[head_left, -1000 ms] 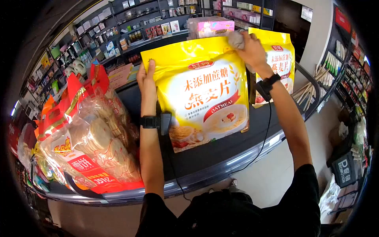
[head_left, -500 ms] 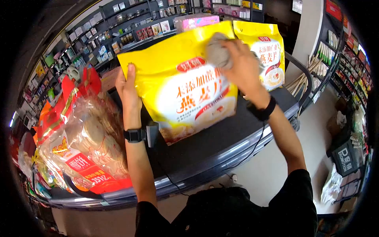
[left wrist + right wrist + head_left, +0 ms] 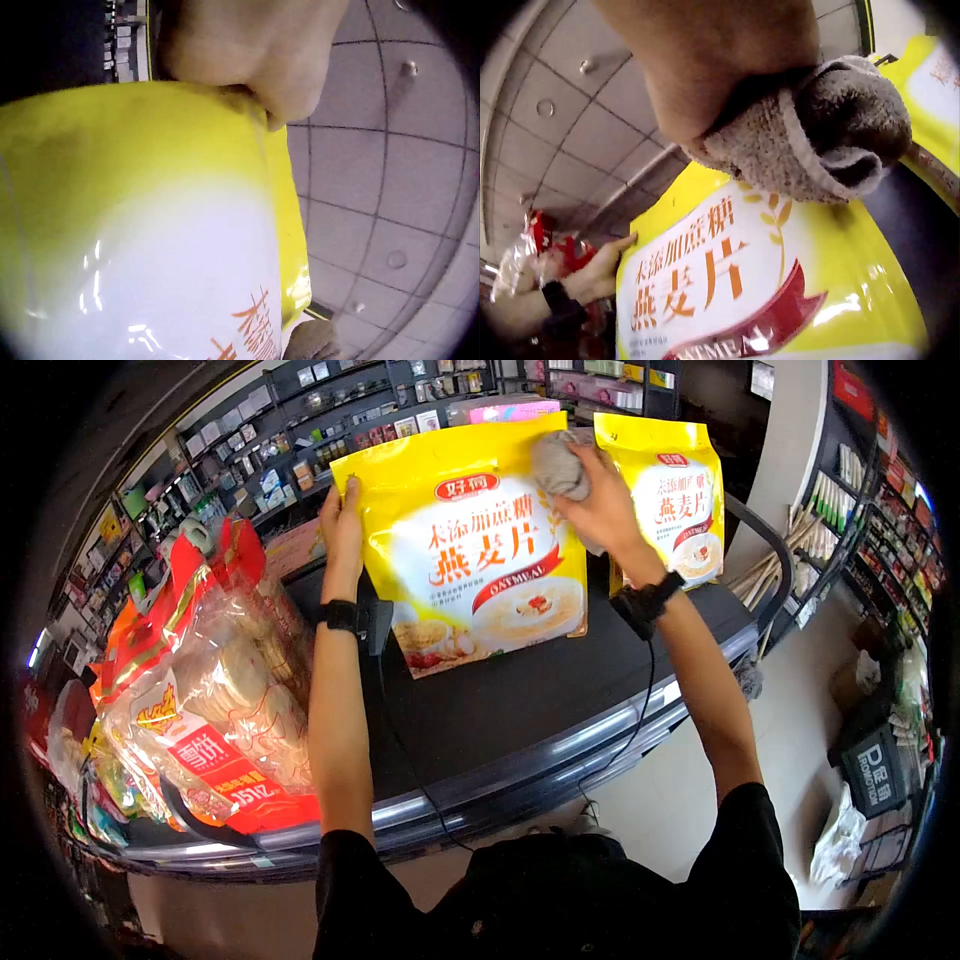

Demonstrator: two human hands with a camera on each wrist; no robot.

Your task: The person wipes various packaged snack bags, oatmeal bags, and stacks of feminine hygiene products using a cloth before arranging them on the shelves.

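A yellow and white bag of oatmeal point(image 3: 470, 575) stands upright on the dark counter, its printed front towards me. My left hand point(image 3: 343, 540) grips its upper left corner, thumb on the front and the other fingers behind. In my right hand point(image 3: 605, 510) is a bunched grey cloth point(image 3: 562, 468), held against the bag's upper right edge. Seen from the right wrist, the cloth point(image 3: 810, 139) is a folded, fuzzy towel lying over the top of the bag point(image 3: 705, 277). The left wrist view shows the curled left fingers point(image 3: 255, 56) at the bag's yellow edge.
Just right of the hands stands a second oatmeal bag point(image 3: 680, 505). A large clear and red bag of rice crackers point(image 3: 235, 710) fills the counter's left side. Pink packages point(image 3: 515, 412) sit behind, and a curved black rail point(image 3: 775, 550) borders the right end.
The oatmeal bag tilted and shifted left, then came back more upright and slightly farther from me. The right hand swept the cloth inward across its front, then back towards the right edge.
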